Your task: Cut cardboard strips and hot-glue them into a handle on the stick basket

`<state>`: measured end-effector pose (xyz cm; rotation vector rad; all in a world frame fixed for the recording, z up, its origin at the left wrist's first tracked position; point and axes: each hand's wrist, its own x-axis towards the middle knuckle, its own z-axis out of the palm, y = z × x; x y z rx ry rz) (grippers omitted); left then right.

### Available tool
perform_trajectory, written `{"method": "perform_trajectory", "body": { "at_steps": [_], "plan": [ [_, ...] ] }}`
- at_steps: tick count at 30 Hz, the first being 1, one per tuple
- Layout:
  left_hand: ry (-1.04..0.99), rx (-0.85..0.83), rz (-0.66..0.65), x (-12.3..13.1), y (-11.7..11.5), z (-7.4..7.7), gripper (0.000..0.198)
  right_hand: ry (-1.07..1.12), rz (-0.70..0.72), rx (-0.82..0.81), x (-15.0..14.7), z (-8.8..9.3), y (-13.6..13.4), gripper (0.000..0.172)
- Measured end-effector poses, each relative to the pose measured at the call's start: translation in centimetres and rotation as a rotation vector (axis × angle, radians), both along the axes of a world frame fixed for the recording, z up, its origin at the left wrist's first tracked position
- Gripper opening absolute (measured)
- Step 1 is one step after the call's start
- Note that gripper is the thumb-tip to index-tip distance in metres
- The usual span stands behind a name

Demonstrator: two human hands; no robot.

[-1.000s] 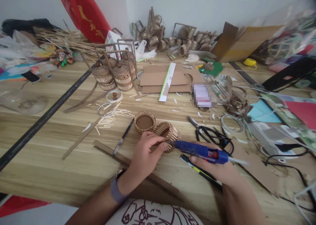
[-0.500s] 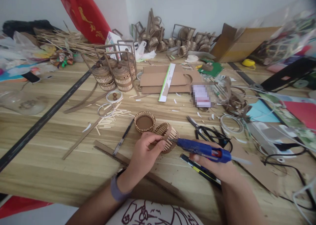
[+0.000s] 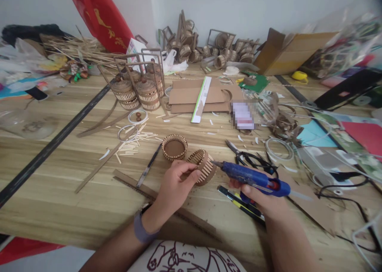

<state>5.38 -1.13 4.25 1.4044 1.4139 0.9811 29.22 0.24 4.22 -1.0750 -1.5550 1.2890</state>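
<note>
Between the thumb and fingers of my left hand (image 3: 182,180) is a small round basket (image 3: 205,170) of light sticks and brown cardboard bands, tilted on its side. My right hand (image 3: 256,196) is wrapped round a blue glue gun (image 3: 253,179), its nozzle pointing left, close to the basket's upper right rim. A glue stick sticks out of the gun's back end. Just behind my left hand a second shallow round basket (image 3: 174,147) stands upright on the table. Below the glue gun lies a black and yellow utility knife (image 3: 241,206).
Black-handled scissors (image 3: 250,158) lie behind the glue gun. A pen (image 3: 149,165), cardboard strips (image 3: 134,184) and loose sticks (image 3: 129,144) are left of my hands. Lidded baskets with tall handles (image 3: 148,92), flat cardboard (image 3: 185,92) and an open carton (image 3: 292,51) stand farther back.
My right hand has drawn the glue gun to the right, so its nozzle has come away from the basket's band. My left hand holds the basket almost unmoved.
</note>
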Motion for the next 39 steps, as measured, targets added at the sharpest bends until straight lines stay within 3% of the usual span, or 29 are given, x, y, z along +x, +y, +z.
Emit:
{"method": "perform_trajectory", "body": {
  "at_steps": [9,13,19,23,28,39],
  "plan": [
    [0.047,0.005,-0.031,0.1,-0.1,0.1,0.025,0.03,-0.037,0.072,0.2,-0.5,0.3,0.023],
    [0.071,0.026,-0.069,0.2,-0.2,0.1,0.019,-0.045,-0.135,0.109,-0.4,-0.7,0.5,0.022],
    [0.179,0.128,-0.17,0.6,-0.4,0.7,0.011,-0.242,-0.158,0.234,-2.1,0.4,0.1,0.022],
    [0.244,0.194,-0.216,0.8,-0.6,0.7,0.012,-0.38,-0.076,0.416,-2.9,1.0,0.0,0.018],
    [0.27,0.255,-0.285,0.9,-0.7,0.6,0.013,-0.384,0.046,0.602,-2.9,-0.1,0.4,0.016],
    [0.37,0.337,-0.32,1.1,-0.9,0.4,0.014,-0.378,0.165,0.523,-2.8,-0.7,0.6,0.016]
  ]
}}
